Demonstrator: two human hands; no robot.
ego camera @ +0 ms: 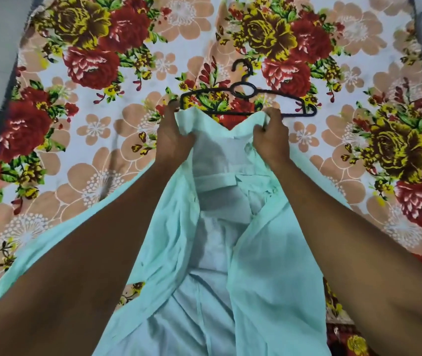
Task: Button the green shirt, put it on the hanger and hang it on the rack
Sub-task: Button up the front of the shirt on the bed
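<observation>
Floral bedsheet point(96, 140) beneath, my left hand point(172, 140) and right hand point(271, 140) grasp the green shirt point(256, 265)'s edge, black hanger point(245, 101) at twelve o'clock.

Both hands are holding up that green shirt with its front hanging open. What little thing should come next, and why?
Probably lay the green shirt flat on the floral sheet. The left hand and right hand each grip its far edge, its front gapes open, and the hanger lies beyond, not inside the shirt.

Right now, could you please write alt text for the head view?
Both hands, left hand and right hand, grip the far edge of a pale green shirt spread over a floral bedsheet. A black hanger lies just beyond.
</observation>
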